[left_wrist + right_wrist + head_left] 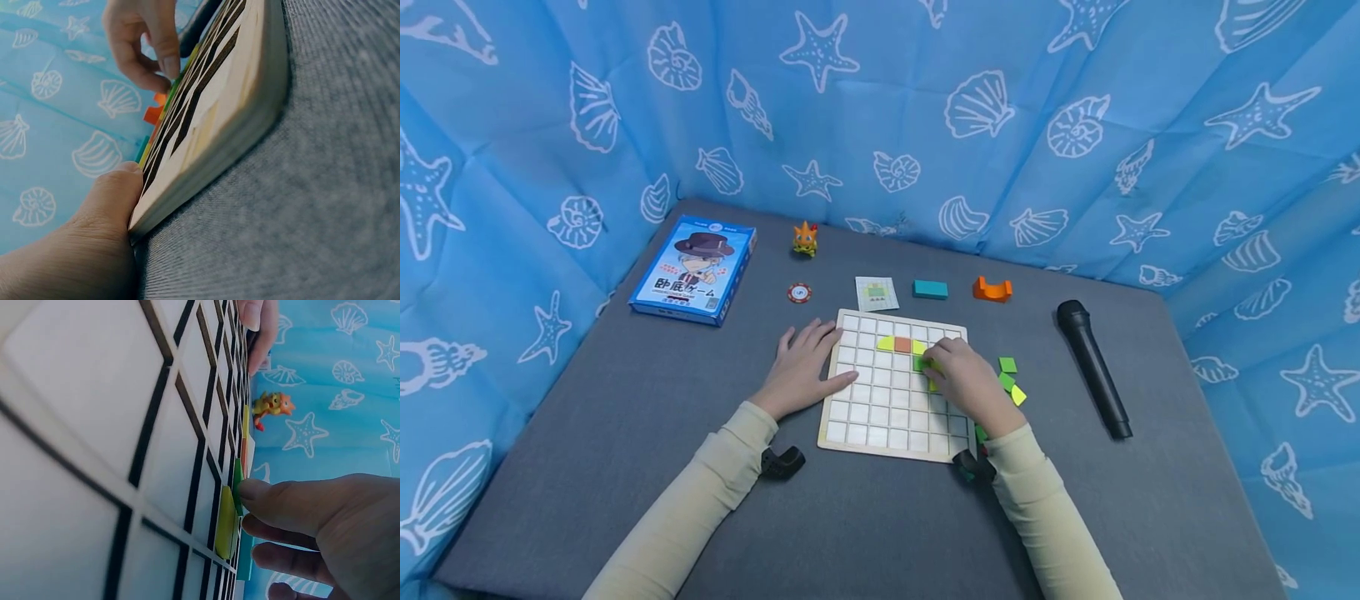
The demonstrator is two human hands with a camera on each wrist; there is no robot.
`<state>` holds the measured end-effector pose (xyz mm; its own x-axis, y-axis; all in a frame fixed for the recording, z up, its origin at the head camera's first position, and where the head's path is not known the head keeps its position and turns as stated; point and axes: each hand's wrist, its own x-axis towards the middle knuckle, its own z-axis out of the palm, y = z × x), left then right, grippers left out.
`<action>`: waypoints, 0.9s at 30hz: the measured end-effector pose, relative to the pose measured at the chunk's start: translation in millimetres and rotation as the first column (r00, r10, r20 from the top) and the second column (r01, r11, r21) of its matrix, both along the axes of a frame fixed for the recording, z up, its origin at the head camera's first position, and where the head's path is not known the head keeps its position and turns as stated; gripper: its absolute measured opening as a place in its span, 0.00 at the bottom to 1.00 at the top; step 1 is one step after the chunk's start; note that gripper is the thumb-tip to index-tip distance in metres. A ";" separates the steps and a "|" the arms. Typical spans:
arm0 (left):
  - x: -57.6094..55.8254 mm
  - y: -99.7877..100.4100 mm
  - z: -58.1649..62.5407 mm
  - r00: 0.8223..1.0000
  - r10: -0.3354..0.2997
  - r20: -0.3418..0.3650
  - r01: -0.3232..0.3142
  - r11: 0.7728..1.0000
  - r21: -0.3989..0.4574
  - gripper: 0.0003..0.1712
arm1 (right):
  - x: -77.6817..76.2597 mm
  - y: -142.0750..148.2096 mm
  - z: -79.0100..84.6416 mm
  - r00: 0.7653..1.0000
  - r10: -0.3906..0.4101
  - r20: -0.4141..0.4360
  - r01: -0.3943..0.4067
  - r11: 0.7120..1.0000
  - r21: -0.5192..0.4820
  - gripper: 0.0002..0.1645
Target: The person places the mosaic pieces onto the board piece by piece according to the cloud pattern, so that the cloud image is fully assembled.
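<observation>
Evidently the green tile point(918, 363) is the piece in hand: it sits at a cell just below the yellow piece ending a short row, and whether it lies flush there cannot be told. The right hand point(966, 379) has its fingers curled and its thumb tip against the tile, apparently pinching it by the edge, probably to leave the cell's outline free. The gridded board point(880, 452) serves as a shallow tray; its cells hold the orange square point(902, 344) between two yellow pieces, with more yellow partly under the right hand. The left hand point(801, 371) lies spread at the board's left side, thumb over the rim, likely steadying it. Loose tiles point(1007, 365) lie just right of the board, presumably within easy reach. Beyond the far edge rests a patterned card point(876, 293), perhaps placed to be readable, near a teal block point(930, 289). Farther left, the blue box point(688, 267) is closed, its contents hidden.
</observation>
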<state>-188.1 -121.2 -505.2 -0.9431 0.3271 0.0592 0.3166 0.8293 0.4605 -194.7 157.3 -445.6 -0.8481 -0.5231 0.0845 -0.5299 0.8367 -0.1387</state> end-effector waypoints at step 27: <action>0.9 1.3 0.0 1.000 0.004 -0.004 -0.004 1.000 0.002 0.48 | 3.9 -5.7 -4.1 1.000 0.004 -0.020 -0.004 1.000 -0.014 0.13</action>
